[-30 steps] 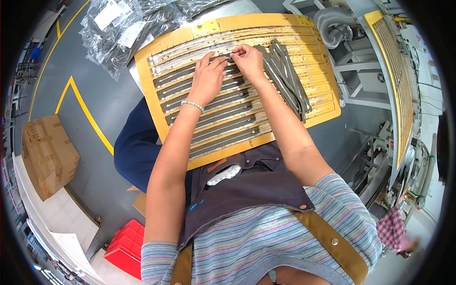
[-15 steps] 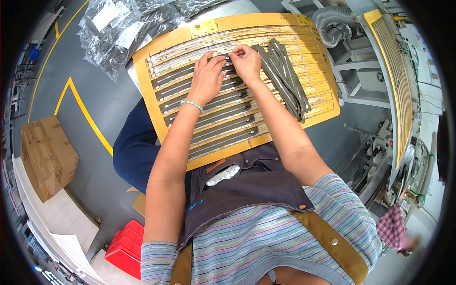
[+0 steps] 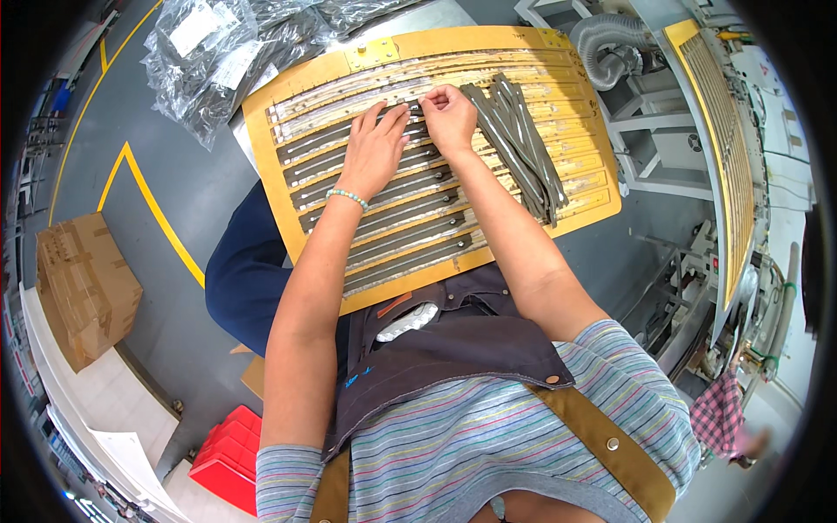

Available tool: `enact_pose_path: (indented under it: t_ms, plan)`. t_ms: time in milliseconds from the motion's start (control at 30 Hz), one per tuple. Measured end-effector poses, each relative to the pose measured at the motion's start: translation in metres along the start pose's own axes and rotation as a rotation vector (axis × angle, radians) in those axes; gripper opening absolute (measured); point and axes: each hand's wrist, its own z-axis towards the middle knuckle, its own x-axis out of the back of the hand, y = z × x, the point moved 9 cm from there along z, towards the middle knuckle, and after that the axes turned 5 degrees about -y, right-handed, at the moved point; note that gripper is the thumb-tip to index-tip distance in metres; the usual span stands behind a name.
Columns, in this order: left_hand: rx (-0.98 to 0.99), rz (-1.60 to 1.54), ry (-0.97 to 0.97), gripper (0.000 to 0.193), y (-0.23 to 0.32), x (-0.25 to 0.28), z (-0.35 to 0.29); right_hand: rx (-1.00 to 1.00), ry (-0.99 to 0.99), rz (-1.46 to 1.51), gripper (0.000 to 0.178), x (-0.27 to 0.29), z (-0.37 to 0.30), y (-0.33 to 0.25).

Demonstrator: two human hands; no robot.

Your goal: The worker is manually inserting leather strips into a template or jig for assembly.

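A yellow slotted board (image 3: 260,131) lies tilted across my lap. In the left half of its nearer slots rest several dark grey zippers (image 3: 397,236), each with a pale line along it and a small dark piece at its right end. My left hand (image 3: 373,155) lies palm down over the upper zippers, fingers spread and pressing on them. Beside it, my right hand (image 3: 451,122) pinches the right end of the uppermost dark zipper (image 3: 416,107); the fingers partly hide that end. Right of this hand, a loose bundle of similar zippers (image 3: 523,148) lies across the slots.
Clear plastic bags of dark goods (image 3: 205,74) lie beyond the board at left. A second slotted board (image 3: 719,139) stands at right, near a silver hose (image 3: 610,39) and a metal frame. A cardboard box (image 3: 87,288) and a red bin (image 3: 228,458) are at left.
My left hand has shifted slightly down and left along the zippers. The right hand keeps its pinch at nearly the same spot.
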Motion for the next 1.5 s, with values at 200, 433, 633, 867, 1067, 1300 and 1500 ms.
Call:
enact_pose_path:
  t_ms: [200, 433, 633, 867, 1067, 1300, 1500]
  plan:
    - [0.022, -0.044, -0.007, 0.042, 0.000, -0.002, 0.001, 0.292, 0.009, -0.241, 0.003, 0.000, -0.009, -0.026]
    - [0.068, -0.286, 0.041, 0.044, -0.008, -0.015, 0.018, -0.016, -0.198, -0.108, 0.019, 0.002, 0.013, 0.002]
    - [0.118, -0.385, 0.060, 0.047, -0.026, -0.026, 0.016, 0.060, -0.243, -0.115, 0.019, 0.001, -0.001, -0.013]
    - [0.114, -0.386, 0.087, 0.045, -0.025, -0.023, 0.017, -0.040, -0.142, -0.277, 0.025, 0.014, 0.000, -0.007]
    - [0.121, -0.401, 0.086, 0.045, -0.026, -0.025, 0.017, -0.052, -0.139, -0.217, 0.027, 0.012, -0.002, -0.002]
    - [0.119, -0.399, 0.084, 0.043, -0.025, -0.026, 0.018, -0.083, -0.128, -0.195, 0.020, 0.011, -0.003, 0.002]
    - [0.097, -0.409, 0.095, 0.040, -0.025, -0.026, 0.020, 0.034, -0.141, -0.292, 0.012, 0.010, -0.001, -0.008]
